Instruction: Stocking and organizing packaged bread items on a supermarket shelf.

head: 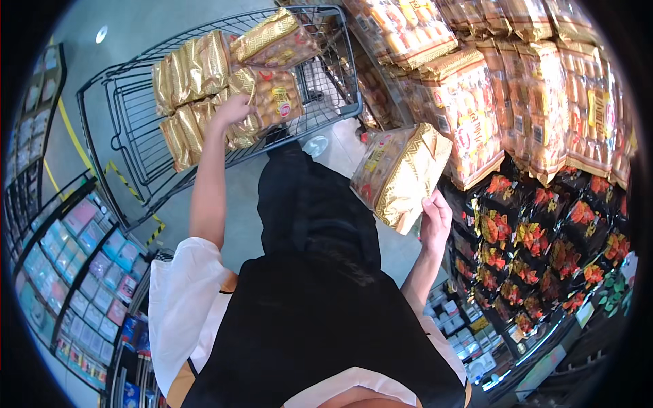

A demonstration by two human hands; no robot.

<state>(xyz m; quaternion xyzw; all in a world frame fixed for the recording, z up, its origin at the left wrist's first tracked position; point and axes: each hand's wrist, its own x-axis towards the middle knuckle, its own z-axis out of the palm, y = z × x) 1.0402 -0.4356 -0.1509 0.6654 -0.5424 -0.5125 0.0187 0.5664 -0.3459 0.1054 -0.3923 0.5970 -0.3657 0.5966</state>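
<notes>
My right hand [436, 218] pinches the gold end of a clear bag of small bread rolls [403, 176], which hangs tilted between the cart and the stacked bags. My left hand [235, 109] is on the gold edge of another bread bag [275, 97] in the wire shopping cart [153, 56]; its fingers are curled at the bag's top seam. More gold-topped bags [191, 64] stand in rows beside it, and one bag [275, 38] lies tilted at the cart's far side.
Stacked bread bags [469, 117] rise at the right, above black packages with red and orange print [530, 234]. Shelves of packaged goods [86, 270] stand at the lower left. Yellow and black tape [122, 178] marks the floor under the cart.
</notes>
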